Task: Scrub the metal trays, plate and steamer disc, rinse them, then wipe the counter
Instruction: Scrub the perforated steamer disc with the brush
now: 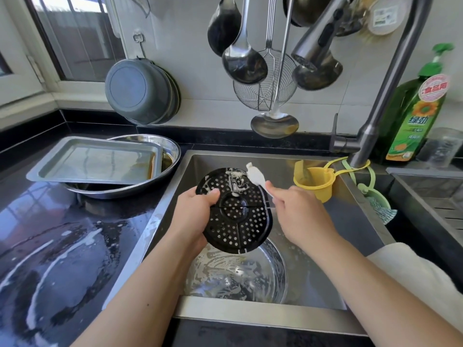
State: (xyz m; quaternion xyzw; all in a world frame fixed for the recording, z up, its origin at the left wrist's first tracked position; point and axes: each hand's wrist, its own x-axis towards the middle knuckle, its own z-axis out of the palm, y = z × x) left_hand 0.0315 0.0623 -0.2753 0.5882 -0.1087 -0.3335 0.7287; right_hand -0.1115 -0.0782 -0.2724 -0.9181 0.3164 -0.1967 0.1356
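Note:
My left hand (pixel 194 216) grips the left edge of a black perforated steamer disc (pixel 238 221), held tilted over the sink (pixel 288 166). My right hand (pixel 298 211) holds a white brush (pixel 254 175) whose head touches the disc's soapy top edge. Below the disc, a round metal plate (pixel 240 274) with suds lies in the sink. On the counter to the left, a rectangular metal tray (pixel 97 160) rests on top of a round metal tray (pixel 167 151).
The black counter (pixel 50 234) is wet with streaks of foam. A faucet (pixel 375 101) arches over the sink, with a green detergent bottle (pixel 416 108) behind it. A yellow strainer cup (pixel 315 182) hangs at the sink's right. Ladles and a skimmer hang on the wall above.

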